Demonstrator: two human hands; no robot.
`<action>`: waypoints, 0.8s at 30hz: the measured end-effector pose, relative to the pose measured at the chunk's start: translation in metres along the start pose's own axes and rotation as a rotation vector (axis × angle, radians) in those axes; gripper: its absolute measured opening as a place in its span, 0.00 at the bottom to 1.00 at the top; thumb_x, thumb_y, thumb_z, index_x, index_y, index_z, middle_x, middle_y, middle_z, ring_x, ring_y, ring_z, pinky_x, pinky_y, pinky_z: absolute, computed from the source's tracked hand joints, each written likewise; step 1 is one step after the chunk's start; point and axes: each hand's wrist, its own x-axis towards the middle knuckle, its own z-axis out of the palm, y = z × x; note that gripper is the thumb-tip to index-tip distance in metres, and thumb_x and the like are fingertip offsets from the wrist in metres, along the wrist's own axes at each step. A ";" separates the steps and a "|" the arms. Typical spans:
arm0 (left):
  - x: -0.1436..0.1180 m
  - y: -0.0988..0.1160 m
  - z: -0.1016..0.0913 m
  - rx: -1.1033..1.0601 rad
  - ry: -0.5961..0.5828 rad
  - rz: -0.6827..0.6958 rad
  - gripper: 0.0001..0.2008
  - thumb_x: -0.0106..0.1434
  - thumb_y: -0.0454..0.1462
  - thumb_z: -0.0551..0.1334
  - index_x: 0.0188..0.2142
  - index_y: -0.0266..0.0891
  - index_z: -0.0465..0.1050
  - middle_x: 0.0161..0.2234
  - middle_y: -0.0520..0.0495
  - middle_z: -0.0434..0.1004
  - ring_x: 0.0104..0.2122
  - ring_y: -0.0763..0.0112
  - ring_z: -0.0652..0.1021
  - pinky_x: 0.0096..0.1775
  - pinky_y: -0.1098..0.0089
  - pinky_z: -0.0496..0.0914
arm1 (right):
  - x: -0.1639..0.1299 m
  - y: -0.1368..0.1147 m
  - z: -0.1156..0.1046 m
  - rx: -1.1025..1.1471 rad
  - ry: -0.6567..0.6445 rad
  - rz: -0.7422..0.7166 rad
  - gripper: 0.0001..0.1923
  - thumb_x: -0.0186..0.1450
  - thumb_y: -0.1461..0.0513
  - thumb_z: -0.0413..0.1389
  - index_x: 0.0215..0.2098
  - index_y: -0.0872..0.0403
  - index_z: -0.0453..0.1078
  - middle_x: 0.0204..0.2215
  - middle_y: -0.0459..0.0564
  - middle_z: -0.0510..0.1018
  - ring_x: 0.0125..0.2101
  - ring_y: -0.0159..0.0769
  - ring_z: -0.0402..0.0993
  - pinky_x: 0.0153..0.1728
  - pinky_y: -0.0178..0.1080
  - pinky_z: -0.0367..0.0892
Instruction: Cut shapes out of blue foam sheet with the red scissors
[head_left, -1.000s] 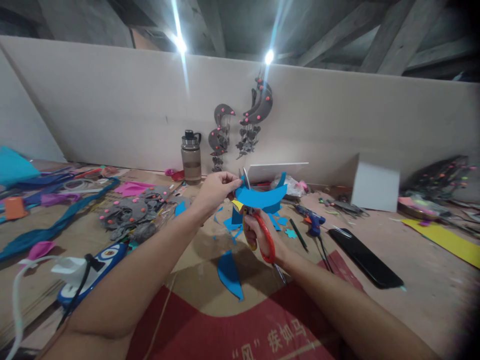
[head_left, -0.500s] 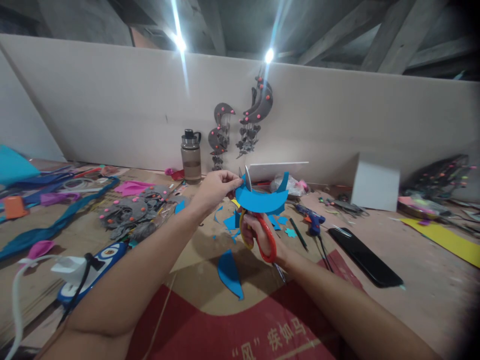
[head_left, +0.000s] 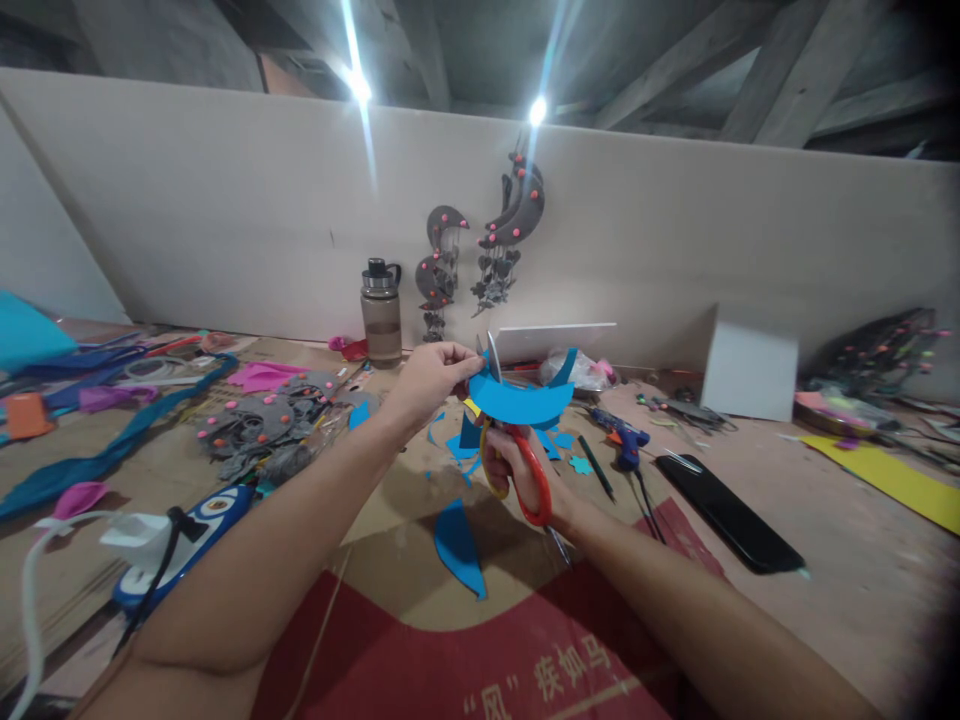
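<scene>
A curved blue sheet (head_left: 525, 402), felt or foam by its look, is held up over the table. My left hand (head_left: 442, 372) pinches its left end between thumb and fingers. My right hand (head_left: 514, 465) is wrapped round the red and yellow handles of the scissors (head_left: 534, 478). The scissor blades rise behind the sheet's upper edge, near my left fingertips, a little apart. A narrow blue strip (head_left: 566, 366) sticks up at the sheet's right end. Below, a blue leaf-shaped piece (head_left: 460, 548) and several blue scraps (head_left: 564, 440) lie on the cardboard.
On the right lie a glue gun (head_left: 626, 438), a dark pencil (head_left: 596, 468) and a black phone (head_left: 727, 512). A water bottle (head_left: 382, 315) stands at the back. Grey felt pieces (head_left: 262, 420) and a blue power strip (head_left: 187, 545) lie left. Grey moon ornaments (head_left: 517, 210) hang on the white wall.
Almost nothing differs. The blue sheet's right end and its raised strip have shifted very slightly; both hands keep their hold.
</scene>
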 end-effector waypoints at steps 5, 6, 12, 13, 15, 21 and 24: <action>-0.003 0.005 0.003 -0.002 0.017 -0.013 0.16 0.51 0.46 0.74 0.26 0.35 0.75 0.19 0.51 0.72 0.20 0.76 0.71 0.25 0.73 0.64 | 0.001 0.004 -0.001 0.046 0.013 0.014 0.20 0.65 0.50 0.59 0.26 0.50 0.56 0.18 0.36 0.52 0.16 0.25 0.46 0.16 0.32 0.44; -0.003 0.006 0.003 -0.003 0.021 -0.014 0.16 0.51 0.46 0.74 0.26 0.35 0.75 0.20 0.51 0.72 0.20 0.76 0.71 0.25 0.73 0.64 | 0.001 0.004 -0.001 0.055 0.014 0.019 0.20 0.65 0.50 0.59 0.27 0.50 0.55 0.18 0.36 0.52 0.16 0.25 0.46 0.15 0.31 0.44; -0.004 0.003 0.007 -0.080 0.016 -0.028 0.16 0.51 0.44 0.74 0.25 0.35 0.74 0.20 0.51 0.71 0.20 0.77 0.70 0.25 0.74 0.64 | 0.000 0.006 -0.002 0.056 0.021 0.029 0.21 0.65 0.49 0.59 0.28 0.50 0.55 0.19 0.35 0.51 0.16 0.24 0.45 0.16 0.31 0.43; -0.004 0.003 0.008 -0.100 0.015 -0.029 0.16 0.51 0.44 0.74 0.25 0.35 0.73 0.20 0.51 0.71 0.20 0.78 0.70 0.25 0.74 0.64 | -0.001 0.006 -0.002 0.049 0.026 0.024 0.20 0.66 0.49 0.59 0.28 0.50 0.55 0.19 0.35 0.51 0.16 0.24 0.45 0.16 0.31 0.43; -0.004 0.003 0.010 -0.129 0.014 -0.030 0.16 0.50 0.44 0.75 0.24 0.35 0.73 0.19 0.52 0.71 0.20 0.78 0.69 0.24 0.75 0.64 | -0.002 0.005 -0.002 0.040 0.038 0.018 0.21 0.66 0.48 0.58 0.27 0.50 0.55 0.18 0.36 0.52 0.17 0.25 0.46 0.16 0.31 0.45; -0.004 0.006 0.004 -0.137 -0.007 -0.049 0.17 0.49 0.45 0.75 0.26 0.34 0.75 0.20 0.51 0.72 0.20 0.76 0.71 0.25 0.74 0.66 | -0.003 -0.008 0.003 -0.017 0.028 0.040 0.24 0.63 0.46 0.58 0.23 0.50 0.54 0.17 0.36 0.52 0.16 0.24 0.48 0.16 0.31 0.46; -0.002 0.006 -0.002 -0.094 -0.031 -0.014 0.16 0.51 0.45 0.74 0.28 0.34 0.77 0.20 0.51 0.72 0.20 0.77 0.70 0.25 0.74 0.65 | -0.003 -0.013 0.004 -0.047 0.024 0.062 0.25 0.62 0.45 0.58 0.22 0.51 0.54 0.16 0.36 0.53 0.15 0.23 0.49 0.16 0.31 0.47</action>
